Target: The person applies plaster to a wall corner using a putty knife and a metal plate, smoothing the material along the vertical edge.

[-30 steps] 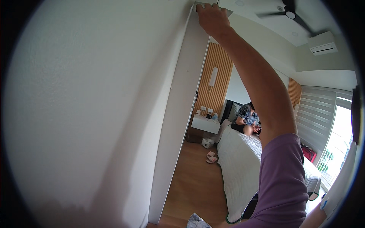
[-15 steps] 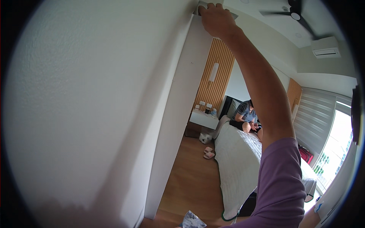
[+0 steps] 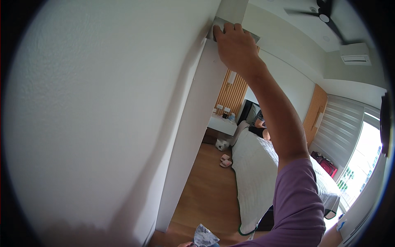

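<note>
My right hand (image 3: 234, 47) is raised along the white column edge (image 3: 193, 111) beside the wall, its fingers curled over a flat grey metal blade (image 3: 222, 24) lying across that face. The white face below the blade has a few small marks. At the bottom, my left hand (image 3: 186, 244) is only slightly in view, closed on what appears to be a putty knife (image 3: 203, 234) with a grey, smeared blade.
A white wall (image 3: 94, 103) fills the left. Beyond are a quilt-covered bed (image 3: 251, 173) with a partly hidden seated person (image 3: 259, 127), a nightstand (image 3: 220, 123), pink slippers (image 3: 225, 161), a red suitcase (image 3: 327, 164), a window (image 3: 362, 156) and a ceiling fan (image 3: 324, 17).
My right hand and the blade now appear lower on the column, with more of it showing above them. More of my left hand shows, and my arm hides more of the seated person.
</note>
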